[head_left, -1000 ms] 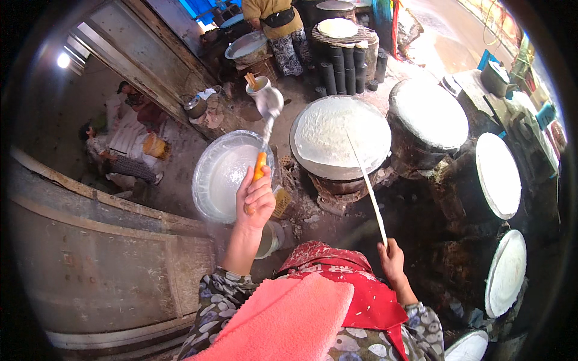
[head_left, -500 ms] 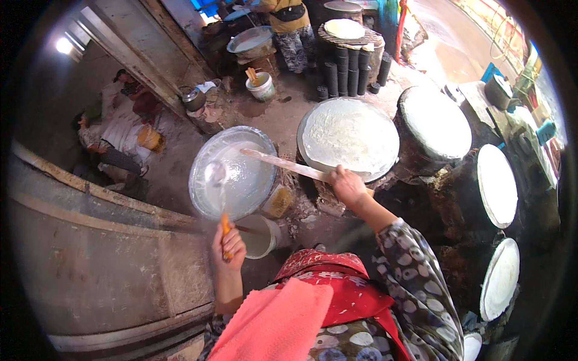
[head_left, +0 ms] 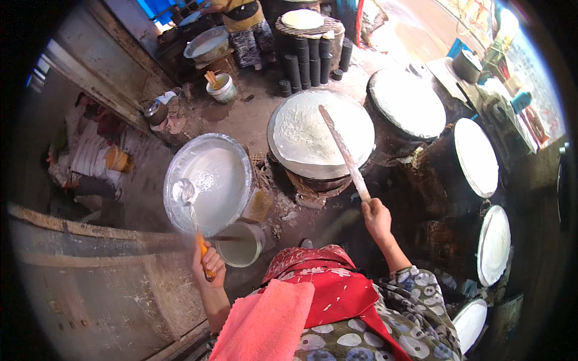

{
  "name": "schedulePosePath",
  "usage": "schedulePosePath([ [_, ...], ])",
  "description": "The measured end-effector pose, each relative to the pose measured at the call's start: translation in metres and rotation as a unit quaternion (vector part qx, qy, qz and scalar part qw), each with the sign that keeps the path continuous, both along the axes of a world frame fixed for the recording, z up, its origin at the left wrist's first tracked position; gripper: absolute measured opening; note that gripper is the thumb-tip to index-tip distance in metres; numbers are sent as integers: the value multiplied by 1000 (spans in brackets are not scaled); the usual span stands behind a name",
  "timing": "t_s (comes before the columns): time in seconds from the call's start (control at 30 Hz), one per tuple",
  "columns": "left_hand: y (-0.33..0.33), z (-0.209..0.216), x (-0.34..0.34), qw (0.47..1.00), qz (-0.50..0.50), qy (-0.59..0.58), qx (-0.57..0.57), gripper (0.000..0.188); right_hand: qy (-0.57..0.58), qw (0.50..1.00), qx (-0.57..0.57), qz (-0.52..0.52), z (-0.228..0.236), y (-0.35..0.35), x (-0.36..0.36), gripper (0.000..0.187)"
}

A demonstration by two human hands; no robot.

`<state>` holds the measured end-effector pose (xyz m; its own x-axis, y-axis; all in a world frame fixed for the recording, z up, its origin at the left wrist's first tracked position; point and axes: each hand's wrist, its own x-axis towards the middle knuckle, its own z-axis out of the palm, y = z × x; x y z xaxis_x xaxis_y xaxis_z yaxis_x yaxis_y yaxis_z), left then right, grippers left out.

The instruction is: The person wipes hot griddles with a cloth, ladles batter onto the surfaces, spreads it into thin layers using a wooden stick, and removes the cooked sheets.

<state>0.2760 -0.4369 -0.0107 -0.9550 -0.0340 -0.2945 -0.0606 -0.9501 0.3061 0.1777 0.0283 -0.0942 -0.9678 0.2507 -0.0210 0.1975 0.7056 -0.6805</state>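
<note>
Grimy floor [head_left: 241,129] lay around the work, with 4 white round tops [head_left: 406,102] along the right. One pale layer [head_left: 295,132] covered most of the nearest griddle [head_left: 325,177], so spreading there looked largely done; plenty of white liquid [head_left: 220,171] was left in the basin [head_left: 248,174]. The left hand [head_left: 208,265] had its fingers closed around an orange-handled ladle [head_left: 185,192], its bowl near the basin's left edge. The right hand [head_left: 377,219] gripped a flat stick [head_left: 343,150], crossing the griddle's near-right edge; whether it touched the layer was unclear. 0.5 seconds earlier, the stick's tip had been over the basin.
</note>
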Motion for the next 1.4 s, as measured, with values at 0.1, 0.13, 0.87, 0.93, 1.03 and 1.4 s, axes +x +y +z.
schedulePosePath([
  [0.1,17,10,-35,999,-45,3,3,36,-12,998,65,16,-3,23,18,27],
  [0.13,22,12,-44,998,-62,4,9,36,-24,994,98,49,-5,26,23,26],
  [0.87,66,44,-78,986,-160,-38,-4,34,-90,990,5,-113,-43,59,-9,35],
  [0.93,69,48,-81,985,-167,-36,4,33,-97,980,-120,-124,-60,52,-5,37],
  [1.03,69,58,-84,985,-168,-36,14,34,-128,956,-247,-96,-40,27,14,36],
  [1.4,66,66,-108,964,-264,2,41,40,-149,976,-133,-80,-33,18,32,39],
])
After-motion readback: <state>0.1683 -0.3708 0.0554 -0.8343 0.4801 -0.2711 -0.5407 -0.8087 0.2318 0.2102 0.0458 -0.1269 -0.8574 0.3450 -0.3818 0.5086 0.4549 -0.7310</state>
